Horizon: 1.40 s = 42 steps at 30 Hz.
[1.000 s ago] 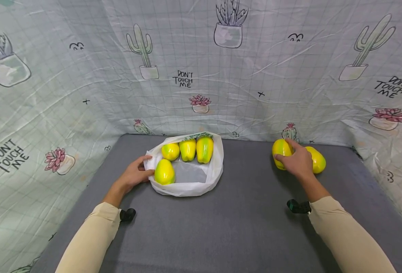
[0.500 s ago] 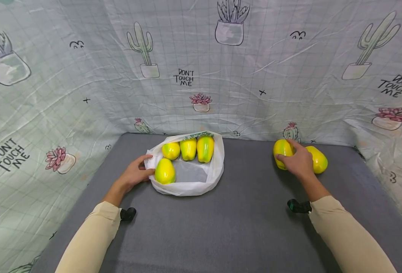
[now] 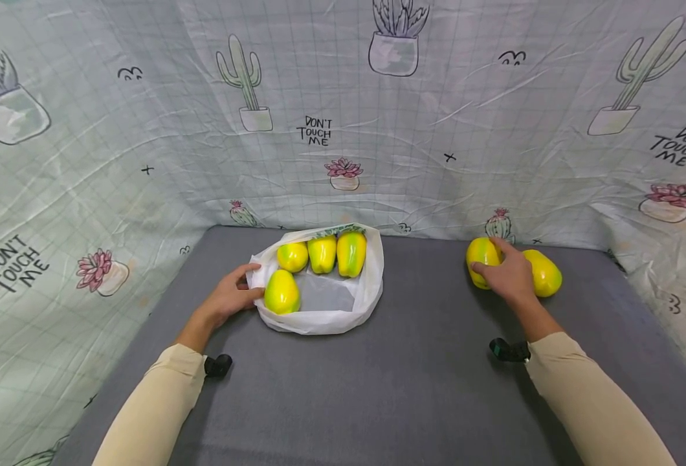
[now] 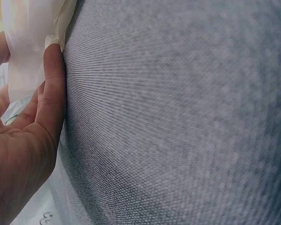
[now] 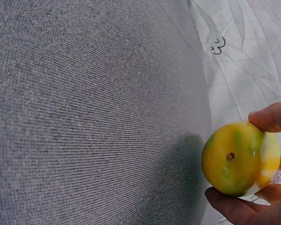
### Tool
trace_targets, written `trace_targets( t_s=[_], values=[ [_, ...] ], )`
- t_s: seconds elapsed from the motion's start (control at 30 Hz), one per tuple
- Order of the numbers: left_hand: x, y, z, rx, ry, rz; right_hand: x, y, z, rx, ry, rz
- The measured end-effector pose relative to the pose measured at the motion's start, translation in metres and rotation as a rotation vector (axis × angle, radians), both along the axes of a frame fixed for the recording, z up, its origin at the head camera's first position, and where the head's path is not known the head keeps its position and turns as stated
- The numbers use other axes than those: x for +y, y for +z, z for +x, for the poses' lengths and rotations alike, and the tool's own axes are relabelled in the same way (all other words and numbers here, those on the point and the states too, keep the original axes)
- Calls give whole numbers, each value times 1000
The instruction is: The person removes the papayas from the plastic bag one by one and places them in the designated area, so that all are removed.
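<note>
On the left, a white plastic bag lies with its mouth wide open. Inside it are several glossy yellow-green papayas. My left hand pinches the bag's left rim between thumb and fingers; the left wrist view shows the thin plastic passing between them. Toward the back right, my right hand grips another papaya, thumb on one side and fingers on the other. Its round end with a small brown scar faces the right wrist camera. Beside that hand lies one more papaya, partly hidden by it.
A grey cloth-covered table lies under everything. A white sheet printed with cacti rises along the back edge and both sides. Black wrist cameras are strapped on over beige sleeves.
Both hands keep their holds, on the bag and on the papaya. The head view has shifted very slightly; the papayas have hardly moved.
</note>
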<state>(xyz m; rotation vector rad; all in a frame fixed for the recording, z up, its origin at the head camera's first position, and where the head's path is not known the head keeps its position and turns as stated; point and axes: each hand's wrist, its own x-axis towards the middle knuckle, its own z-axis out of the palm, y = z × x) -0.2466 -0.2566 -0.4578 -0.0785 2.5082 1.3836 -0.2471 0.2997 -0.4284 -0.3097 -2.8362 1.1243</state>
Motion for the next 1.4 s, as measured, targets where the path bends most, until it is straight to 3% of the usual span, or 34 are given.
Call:
trace_targets(
  t_s=[1.13,1.4],
  values=[
    [4,2,3,-4,7,-11,1,-6,1,-29,55,44],
    [2,2,3,1,1,6,-2,-4,0,29,88,98]
  ],
)
